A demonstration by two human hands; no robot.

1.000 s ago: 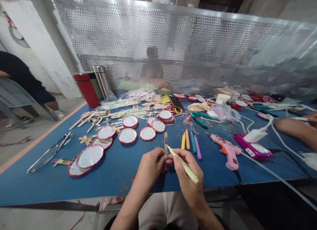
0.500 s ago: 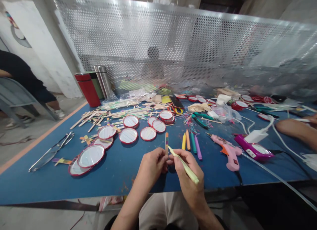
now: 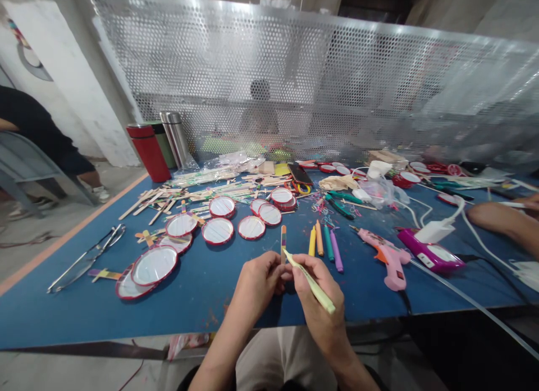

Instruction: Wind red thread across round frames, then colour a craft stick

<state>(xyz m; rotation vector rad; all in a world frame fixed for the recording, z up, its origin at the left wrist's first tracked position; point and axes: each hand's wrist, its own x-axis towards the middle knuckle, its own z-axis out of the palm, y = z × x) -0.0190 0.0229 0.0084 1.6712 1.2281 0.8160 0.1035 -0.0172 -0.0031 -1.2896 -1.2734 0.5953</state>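
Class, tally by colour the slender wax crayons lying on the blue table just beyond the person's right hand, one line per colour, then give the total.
Yellow wax crayon: 1
Orange wax crayon: 1
Teal-green wax crayon: 1
Purple wax crayon: 1
Total: 4

I am watching what looks like a small craft workshop, and the blue worktop (image 3: 126,307) is showing me why. Wooden craft sticks (image 3: 197,195) are lying in heaps across it, and red-rimmed round lids (image 3: 217,231) are sitting among them. Toward its right end, a pink hot glue gun (image 3: 389,262) is resting near green-handled pliers (image 3: 341,208). Behind the worktop, a perforated metal screen (image 3: 269,82) is standing, while a bare concrete floor (image 3: 25,262) is showing to its left. A co-worker's arm (image 3: 509,222) is also resting on the worktop's right end, so I am seeing a shared workplace.
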